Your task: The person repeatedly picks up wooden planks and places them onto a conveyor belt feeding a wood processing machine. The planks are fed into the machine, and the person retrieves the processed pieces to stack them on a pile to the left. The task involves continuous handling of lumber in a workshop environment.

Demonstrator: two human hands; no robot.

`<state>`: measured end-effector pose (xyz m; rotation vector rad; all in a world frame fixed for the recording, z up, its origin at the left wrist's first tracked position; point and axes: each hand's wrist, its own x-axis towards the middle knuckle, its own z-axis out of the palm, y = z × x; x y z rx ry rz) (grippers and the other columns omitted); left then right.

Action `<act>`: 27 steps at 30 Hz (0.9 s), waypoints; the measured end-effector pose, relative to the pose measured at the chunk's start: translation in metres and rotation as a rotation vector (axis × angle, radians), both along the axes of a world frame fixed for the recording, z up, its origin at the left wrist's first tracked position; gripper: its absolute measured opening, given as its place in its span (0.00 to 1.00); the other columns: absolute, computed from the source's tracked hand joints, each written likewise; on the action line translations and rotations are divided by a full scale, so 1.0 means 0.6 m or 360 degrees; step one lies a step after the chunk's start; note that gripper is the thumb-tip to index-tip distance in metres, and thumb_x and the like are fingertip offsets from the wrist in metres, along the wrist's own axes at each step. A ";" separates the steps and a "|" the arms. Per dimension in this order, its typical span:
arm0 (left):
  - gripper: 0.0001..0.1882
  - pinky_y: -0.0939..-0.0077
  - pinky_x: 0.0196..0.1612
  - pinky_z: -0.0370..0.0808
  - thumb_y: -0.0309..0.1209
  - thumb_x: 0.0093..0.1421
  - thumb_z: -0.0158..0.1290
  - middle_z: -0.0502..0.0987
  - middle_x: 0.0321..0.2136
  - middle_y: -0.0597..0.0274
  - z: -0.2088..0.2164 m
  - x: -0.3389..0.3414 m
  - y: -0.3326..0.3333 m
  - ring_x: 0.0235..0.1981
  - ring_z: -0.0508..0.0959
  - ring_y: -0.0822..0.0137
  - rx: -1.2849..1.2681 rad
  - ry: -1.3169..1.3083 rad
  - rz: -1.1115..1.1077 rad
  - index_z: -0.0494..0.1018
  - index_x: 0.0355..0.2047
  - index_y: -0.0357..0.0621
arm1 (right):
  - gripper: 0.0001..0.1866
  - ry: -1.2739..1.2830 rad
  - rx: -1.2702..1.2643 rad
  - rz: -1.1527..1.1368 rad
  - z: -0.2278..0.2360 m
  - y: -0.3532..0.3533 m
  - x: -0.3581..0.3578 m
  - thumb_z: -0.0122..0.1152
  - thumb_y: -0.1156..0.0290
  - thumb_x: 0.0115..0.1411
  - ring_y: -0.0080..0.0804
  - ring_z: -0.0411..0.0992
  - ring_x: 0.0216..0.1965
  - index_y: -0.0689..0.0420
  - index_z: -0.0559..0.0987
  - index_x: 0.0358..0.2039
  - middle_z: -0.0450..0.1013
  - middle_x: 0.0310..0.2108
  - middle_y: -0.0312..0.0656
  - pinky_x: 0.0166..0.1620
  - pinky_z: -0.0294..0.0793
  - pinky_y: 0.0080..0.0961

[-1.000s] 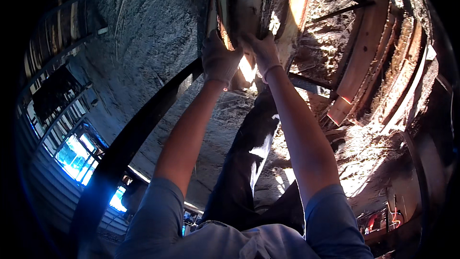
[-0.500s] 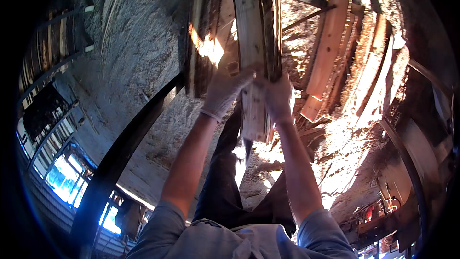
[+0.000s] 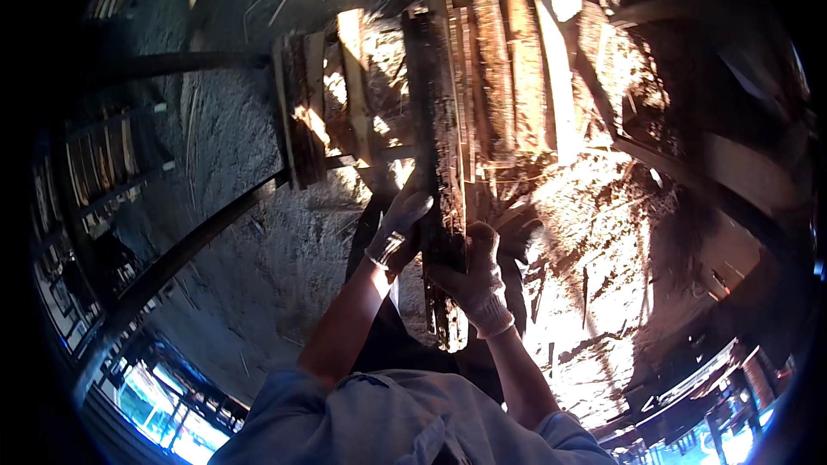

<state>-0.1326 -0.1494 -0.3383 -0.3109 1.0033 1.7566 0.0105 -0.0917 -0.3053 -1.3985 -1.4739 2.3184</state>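
Observation:
A long, dark, rough-edged board runs lengthwise away from my body, between my two gloved hands. My left hand grips its left edge, with the thumb lying toward the board's upper face. Closer to my body, my right hand is closed round the right edge near the board's near end. Both hands wear pale knitted gloves. The far end of the board reaches alongside a row of sawn boards, partly overlapping them in view. The fingers under the board are hidden.
Left of the held board lie a few more boards and a narrow pale plank on a crosspiece. Dark metal bars slant at the left, and another beam at the right. Sawdust and wood scraps cover the ground.
My view has swung toward the right-hand boards, now nearer the middle. The held board has moved away from the left stack and closer to my body, now showing a dark rough side.

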 end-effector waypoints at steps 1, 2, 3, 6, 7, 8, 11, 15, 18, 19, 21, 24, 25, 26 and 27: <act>0.38 0.69 0.53 0.77 0.45 0.62 0.58 0.75 0.52 0.57 0.021 0.026 0.008 0.50 0.78 0.64 0.0081 0.0032 -0.0083 0.58 0.67 0.42 | 0.45 -0.0051 0.0005 0.0074 0.026 0.019 0.025 0.78 0.64 0.47 0.34 0.75 0.43 0.54 0.58 0.58 0.74 0.44 0.46 0.48 0.76 0.33; 0.38 0.67 0.55 0.76 0.46 0.62 0.57 0.74 0.54 0.56 0.041 0.052 0.016 0.52 0.77 0.63 0.0161 0.0058 -0.0159 0.58 0.67 0.41 | 0.47 -0.0111 0.0010 0.0155 0.065 0.043 0.049 0.78 0.65 0.47 0.33 0.75 0.44 0.54 0.56 0.60 0.74 0.45 0.46 0.48 0.76 0.33; 0.37 0.67 0.56 0.75 0.45 0.63 0.56 0.75 0.54 0.56 0.059 0.078 0.028 0.52 0.77 0.63 0.0106 0.0099 -0.0207 0.60 0.66 0.40 | 0.51 -0.0230 0.0087 0.0337 0.100 0.075 0.068 0.78 0.64 0.47 0.33 0.76 0.47 0.54 0.53 0.65 0.74 0.49 0.50 0.50 0.76 0.32; 0.35 0.70 0.56 0.74 0.43 0.62 0.57 0.74 0.52 0.60 0.116 0.152 0.076 0.52 0.75 0.67 0.0155 0.0100 -0.0399 0.60 0.65 0.39 | 0.57 -0.0133 0.0305 0.0342 0.152 0.119 0.161 0.78 0.65 0.47 0.34 0.75 0.50 0.53 0.49 0.71 0.73 0.53 0.52 0.52 0.76 0.31; 0.34 0.70 0.56 0.74 0.42 0.63 0.56 0.74 0.52 0.59 0.142 0.177 0.096 0.51 0.75 0.67 0.0176 0.0134 -0.0400 0.61 0.64 0.39 | 0.62 0.0038 0.0203 0.0268 0.171 0.136 0.187 0.80 0.63 0.46 0.33 0.73 0.54 0.56 0.45 0.73 0.72 0.55 0.51 0.55 0.74 0.31; 0.32 0.69 0.56 0.74 0.40 0.63 0.54 0.74 0.51 0.59 0.168 0.203 0.113 0.51 0.76 0.67 0.0193 0.0165 -0.0401 0.61 0.64 0.39 | 0.63 0.0152 0.0149 0.0192 0.197 0.150 0.219 0.80 0.63 0.46 0.33 0.72 0.54 0.57 0.45 0.72 0.71 0.56 0.51 0.56 0.74 0.30; 0.28 0.66 0.55 0.76 0.39 0.66 0.51 0.76 0.50 0.54 0.236 0.279 0.162 0.50 0.78 0.63 0.0283 0.0182 -0.0388 0.63 0.62 0.37 | 0.64 0.0453 0.0003 0.0008 0.266 0.191 0.299 0.81 0.62 0.47 0.30 0.69 0.57 0.64 0.43 0.72 0.70 0.57 0.48 0.58 0.72 0.29; 0.26 0.65 0.53 0.78 0.36 0.66 0.52 0.78 0.49 0.53 0.336 0.348 0.216 0.48 0.80 0.62 0.0450 0.0263 -0.0453 0.65 0.61 0.37 | 0.62 0.0441 0.0203 0.0039 0.329 0.222 0.382 0.80 0.63 0.48 0.31 0.70 0.56 0.66 0.45 0.71 0.69 0.58 0.51 0.57 0.73 0.29; 0.25 0.64 0.53 0.78 0.33 0.65 0.53 0.78 0.48 0.55 0.397 0.377 0.233 0.47 0.80 0.62 0.0540 0.0136 -0.0569 0.66 0.60 0.37 | 0.62 0.0313 0.0533 0.0000 0.372 0.214 0.420 0.79 0.62 0.48 0.32 0.71 0.55 0.67 0.44 0.71 0.71 0.57 0.52 0.56 0.73 0.29; 0.24 0.64 0.53 0.78 0.33 0.65 0.53 0.78 0.48 0.55 0.408 0.385 0.236 0.47 0.80 0.62 0.0579 0.0140 -0.0591 0.67 0.59 0.38 | 0.62 0.0283 0.0568 0.0067 0.406 0.218 0.427 0.78 0.63 0.49 0.34 0.72 0.54 0.66 0.42 0.72 0.71 0.56 0.51 0.55 0.74 0.29; 0.24 0.64 0.54 0.78 0.33 0.65 0.53 0.78 0.48 0.56 0.440 0.391 0.237 0.48 0.80 0.62 0.0570 0.0072 -0.0649 0.67 0.60 0.39 | 0.61 0.0409 0.0556 -0.0005 0.440 0.214 0.431 0.76 0.65 0.51 0.33 0.72 0.54 0.64 0.41 0.73 0.70 0.57 0.50 0.55 0.74 0.30; 0.23 0.65 0.54 0.78 0.32 0.66 0.53 0.78 0.48 0.57 0.452 0.406 0.247 0.48 0.80 0.63 0.0695 0.0041 -0.0588 0.67 0.59 0.38 | 0.54 0.0731 0.0435 -0.0280 0.441 0.182 0.464 0.70 0.69 0.58 0.27 0.74 0.45 0.59 0.41 0.74 0.70 0.56 0.45 0.48 0.76 0.25; 0.24 0.66 0.53 0.78 0.33 0.65 0.54 0.78 0.47 0.57 0.465 0.407 0.250 0.47 0.80 0.64 0.0719 0.0027 -0.0644 0.67 0.59 0.39 | 0.53 0.0821 0.0478 -0.0373 0.424 0.175 0.482 0.68 0.68 0.60 0.26 0.74 0.43 0.58 0.41 0.74 0.71 0.56 0.44 0.46 0.76 0.23; 0.25 0.66 0.53 0.79 0.34 0.65 0.55 0.78 0.47 0.58 0.475 0.403 0.241 0.47 0.80 0.64 0.0720 0.0021 -0.0686 0.67 0.59 0.39 | 0.51 0.0920 0.0497 -0.0455 0.424 0.169 0.484 0.67 0.68 0.62 0.25 0.74 0.40 0.57 0.41 0.74 0.71 0.55 0.43 0.45 0.76 0.21; 0.25 0.67 0.52 0.79 0.35 0.64 0.56 0.78 0.46 0.58 0.484 0.399 0.236 0.46 0.80 0.65 0.0722 0.0015 -0.0729 0.67 0.59 0.39 | 0.49 0.0875 0.0367 -0.0481 0.433 0.171 0.485 0.67 0.63 0.62 0.25 0.73 0.44 0.59 0.45 0.73 0.71 0.55 0.43 0.48 0.74 0.23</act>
